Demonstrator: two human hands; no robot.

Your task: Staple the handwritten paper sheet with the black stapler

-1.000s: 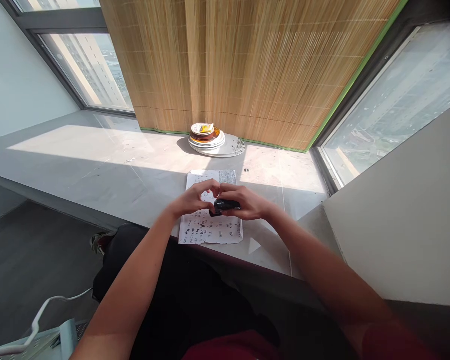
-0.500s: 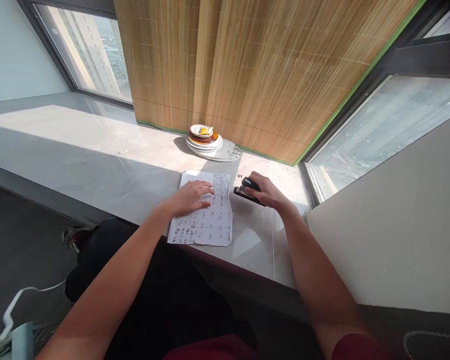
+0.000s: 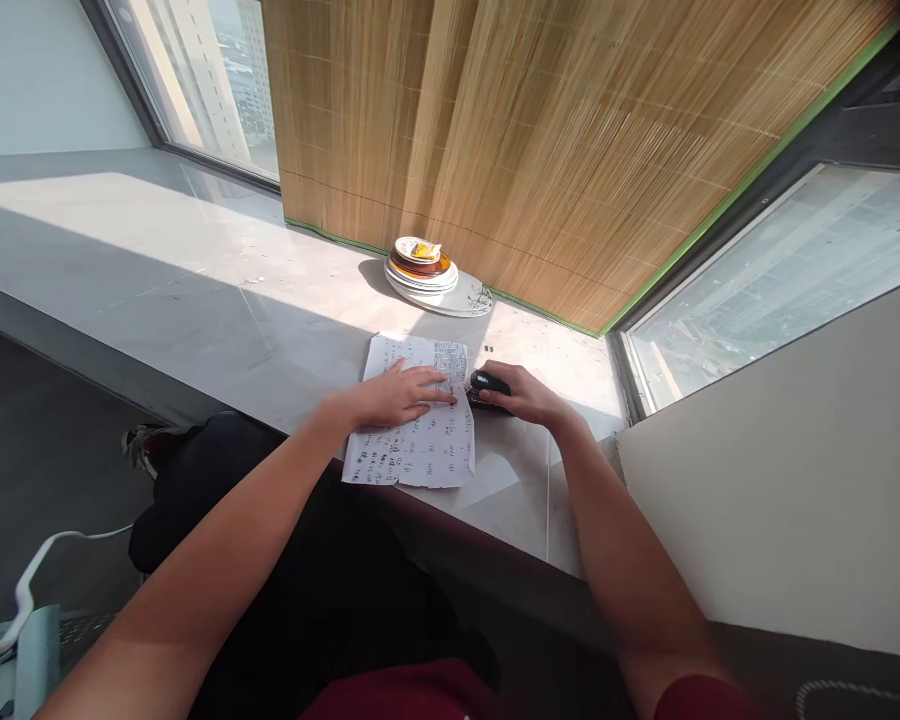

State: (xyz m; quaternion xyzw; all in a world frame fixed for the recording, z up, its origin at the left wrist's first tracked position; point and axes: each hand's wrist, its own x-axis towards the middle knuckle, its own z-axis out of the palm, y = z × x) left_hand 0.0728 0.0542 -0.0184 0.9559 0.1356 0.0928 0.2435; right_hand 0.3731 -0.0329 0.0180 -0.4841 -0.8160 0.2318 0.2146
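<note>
Handwritten white paper (image 3: 435, 450) lies on the pale stone sill, its near edge at the sill's front. My left hand (image 3: 399, 395) rests flat on it with the fingers stretched toward its right edge. A black stapler (image 3: 491, 383) is in the grip of my right hand (image 3: 526, 392), fingers wrapped over its top. The stapler's front end meets the right edge of the paper; whether the edge sits between its jaws I cannot tell.
Beyond the paper stands a stack of plates (image 3: 422, 280) with a small yellow item on top. Tiny dark bits (image 3: 489, 348) lie past the stapler. A bamboo blind (image 3: 495, 130) hangs behind, and a white wall (image 3: 780, 450) borders the right.
My right hand has brought the stapler left, up to the paper's edge. My left hand has slid slightly right over the paper. The camera view has shifted a little.
</note>
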